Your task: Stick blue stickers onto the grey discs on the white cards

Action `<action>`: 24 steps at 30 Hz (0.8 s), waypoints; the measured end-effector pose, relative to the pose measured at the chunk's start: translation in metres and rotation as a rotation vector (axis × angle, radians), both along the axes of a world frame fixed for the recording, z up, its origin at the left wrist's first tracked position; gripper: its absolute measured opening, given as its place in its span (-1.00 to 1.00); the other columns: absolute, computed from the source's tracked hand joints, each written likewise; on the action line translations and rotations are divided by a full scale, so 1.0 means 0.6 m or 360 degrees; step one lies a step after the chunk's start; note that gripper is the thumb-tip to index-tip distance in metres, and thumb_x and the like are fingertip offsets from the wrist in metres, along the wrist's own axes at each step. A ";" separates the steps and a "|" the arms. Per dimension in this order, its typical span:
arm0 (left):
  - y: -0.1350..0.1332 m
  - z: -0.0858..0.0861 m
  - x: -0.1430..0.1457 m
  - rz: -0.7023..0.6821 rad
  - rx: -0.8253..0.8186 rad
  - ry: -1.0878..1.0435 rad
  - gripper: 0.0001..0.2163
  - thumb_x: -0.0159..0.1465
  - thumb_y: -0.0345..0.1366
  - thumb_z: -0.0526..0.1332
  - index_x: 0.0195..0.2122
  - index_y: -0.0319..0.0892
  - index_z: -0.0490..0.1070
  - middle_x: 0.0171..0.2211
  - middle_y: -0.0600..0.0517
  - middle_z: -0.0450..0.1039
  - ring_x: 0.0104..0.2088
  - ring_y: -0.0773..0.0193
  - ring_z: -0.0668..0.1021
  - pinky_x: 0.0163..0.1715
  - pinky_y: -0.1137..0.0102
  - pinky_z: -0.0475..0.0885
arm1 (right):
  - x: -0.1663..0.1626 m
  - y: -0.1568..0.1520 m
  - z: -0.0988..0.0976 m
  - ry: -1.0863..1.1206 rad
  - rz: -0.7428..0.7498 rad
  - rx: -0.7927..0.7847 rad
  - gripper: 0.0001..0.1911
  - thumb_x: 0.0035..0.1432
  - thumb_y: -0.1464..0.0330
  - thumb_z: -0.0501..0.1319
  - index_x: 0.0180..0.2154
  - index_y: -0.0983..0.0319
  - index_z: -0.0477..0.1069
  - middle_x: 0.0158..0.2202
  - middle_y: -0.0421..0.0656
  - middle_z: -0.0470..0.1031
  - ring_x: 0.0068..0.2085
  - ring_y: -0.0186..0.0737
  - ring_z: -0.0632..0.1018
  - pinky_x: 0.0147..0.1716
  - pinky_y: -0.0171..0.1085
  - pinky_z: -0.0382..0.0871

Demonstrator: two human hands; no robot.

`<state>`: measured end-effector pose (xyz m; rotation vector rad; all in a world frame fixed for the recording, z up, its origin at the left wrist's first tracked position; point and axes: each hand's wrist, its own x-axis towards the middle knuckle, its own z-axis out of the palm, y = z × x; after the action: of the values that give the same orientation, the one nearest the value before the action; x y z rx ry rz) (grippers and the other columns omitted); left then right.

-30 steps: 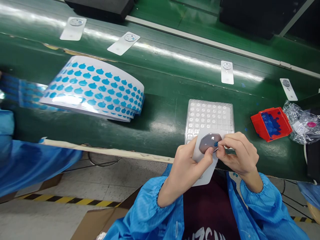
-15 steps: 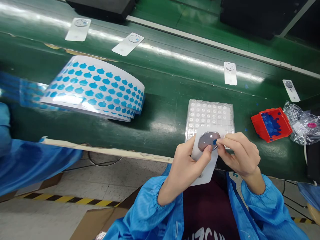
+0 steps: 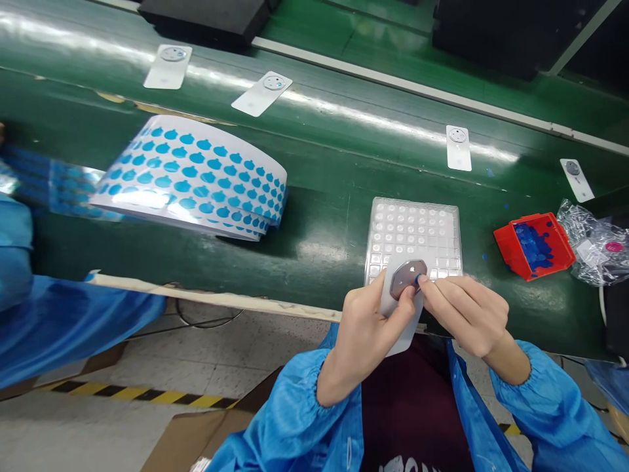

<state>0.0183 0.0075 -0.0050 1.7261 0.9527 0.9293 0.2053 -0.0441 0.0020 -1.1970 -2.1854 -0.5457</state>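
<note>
The held panel (image 3: 405, 333) is turned more side-on, so its grey plate (image 3: 403, 280) looks narrower, and the right hand (image 3: 466, 311) lies flatter with its knuckles lower. On the belt (image 3: 354, 121), the four panels (image 3: 458, 151) sit farther right against the bench.

The left hand (image 3: 366, 337) is closed on the panel, thumb across the plate's lower edge, other fingers mostly hidden behind. The right fingertips are drawn together at the blue dot (image 3: 418, 280) on the plate's right side and appear to pinch it; their exact hold is too small to tell. The dot is at the plate, so this work looks unfinished.

The panel is above the near edge of the clear tray (image 3: 451, 252), partly covering it. The red bin (image 3: 506, 244), holding blue pieces, stands right of the tray, apart from it.
</note>
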 end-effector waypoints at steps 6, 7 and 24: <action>-0.005 -0.006 0.000 0.0027 0.0091 0.0013 -0.88 0.44 -0.43 0.25 -0.28 -0.17 0.45 -0.55 0.22 0.32 -0.59 0.47 0.37 -0.56 0.56 0.29 | -0.007 -0.001 0.003 -0.0040 -0.0034 0.0018 -0.78 0.45 0.55 0.17 -0.02 0.39 0.59 -0.33 -0.08 0.67 -0.34 -0.18 0.65 -0.35 -0.22 0.54; -0.005 -0.006 -0.001 0.0034 0.0105 0.0004 -0.88 0.44 -0.42 0.25 -0.29 -0.17 0.45 -0.55 0.23 0.32 -0.59 0.47 0.37 -0.56 0.56 0.28 | -0.008 0.000 0.003 -0.0027 -0.0025 0.0006 -0.77 0.44 0.55 0.17 -0.02 0.42 0.59 -0.32 -0.05 0.67 -0.33 -0.17 0.65 -0.34 -0.22 0.55; -0.018 -0.021 0.006 0.0274 0.0723 -0.0040 -0.81 0.48 -0.48 0.25 0.05 -0.19 0.59 -0.28 0.00 0.72 -0.44 0.27 0.72 -0.43 0.48 0.59 | -0.052 -0.004 0.011 0.0416 -0.0183 -0.0055 -0.60 0.36 0.59 0.28 0.20 0.37 0.52 -0.27 -0.07 0.68 -0.26 -0.13 0.70 -0.28 -0.20 0.63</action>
<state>0.0219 -0.0035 -0.0173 2.0217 0.9333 1.3576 0.1741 -0.0467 0.0084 -1.3384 -1.9221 -0.3755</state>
